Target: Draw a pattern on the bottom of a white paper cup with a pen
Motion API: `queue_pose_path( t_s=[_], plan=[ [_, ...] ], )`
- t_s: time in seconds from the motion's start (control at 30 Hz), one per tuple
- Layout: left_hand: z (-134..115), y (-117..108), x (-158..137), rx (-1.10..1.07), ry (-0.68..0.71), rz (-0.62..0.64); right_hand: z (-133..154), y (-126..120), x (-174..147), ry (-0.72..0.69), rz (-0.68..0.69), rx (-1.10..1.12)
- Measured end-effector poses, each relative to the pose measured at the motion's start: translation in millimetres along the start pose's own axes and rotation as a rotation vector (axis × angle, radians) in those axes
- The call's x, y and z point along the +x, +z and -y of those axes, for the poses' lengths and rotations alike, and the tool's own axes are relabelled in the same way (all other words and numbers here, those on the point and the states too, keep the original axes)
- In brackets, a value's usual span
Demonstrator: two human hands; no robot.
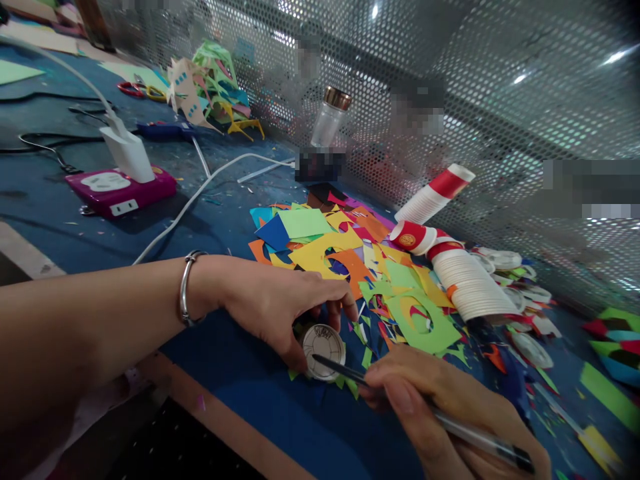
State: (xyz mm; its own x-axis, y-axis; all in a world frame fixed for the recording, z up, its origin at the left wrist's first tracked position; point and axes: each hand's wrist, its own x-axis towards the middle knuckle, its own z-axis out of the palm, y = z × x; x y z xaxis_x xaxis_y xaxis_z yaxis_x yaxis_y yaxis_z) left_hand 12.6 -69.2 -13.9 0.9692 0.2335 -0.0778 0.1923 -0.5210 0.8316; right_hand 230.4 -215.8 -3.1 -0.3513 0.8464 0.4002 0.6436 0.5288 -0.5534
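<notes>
Table (240, 373): a blue work surface that fills the view, littered with paper snippets, with a wooden edge along the near side.
Mesh screen (450, 87): perforated metal sheet that stands along the far right side of the table.
Paper scraps (340, 247): a heap of coloured offcuts, yellow, green, orange and blue, in the middle, just beyond the hands.
Paper cups (470, 283): a stack of white cups with red rims that lies on its side right of the heap; a second stack (434, 193) leans against the mesh behind it.
Power strip (120, 190): pink, at the far left, with a white plug in it and a white cable that runs right.
Jar (330, 117): clear, with a copper lid, far centre by the mesh.
Left hand (280, 307): reaches in from the left with a metal bangle (186, 288) on the wrist; fingers bent down and pressed around the rim of the disc, pinning it flat.
Right hand (430, 407): near right, fingers clenched on the pen in a writing grip.
Pen (425, 413): clear barrel, dark tip resting at the near edge of the disc.
Disc (323, 343): small white round piece with pen lines on it, flat on the table at near centre, between the two hands.
</notes>
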Motion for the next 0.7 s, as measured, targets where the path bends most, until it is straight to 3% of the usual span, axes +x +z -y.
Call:
queue_pose_path(
  t_s=[0.7],
  plan=[
    [-1.4,-1.0,0.4,-0.009,-0.008,0.010,1.9,0.6,-2.0,0.060,-0.025,0.016]
  ],
)
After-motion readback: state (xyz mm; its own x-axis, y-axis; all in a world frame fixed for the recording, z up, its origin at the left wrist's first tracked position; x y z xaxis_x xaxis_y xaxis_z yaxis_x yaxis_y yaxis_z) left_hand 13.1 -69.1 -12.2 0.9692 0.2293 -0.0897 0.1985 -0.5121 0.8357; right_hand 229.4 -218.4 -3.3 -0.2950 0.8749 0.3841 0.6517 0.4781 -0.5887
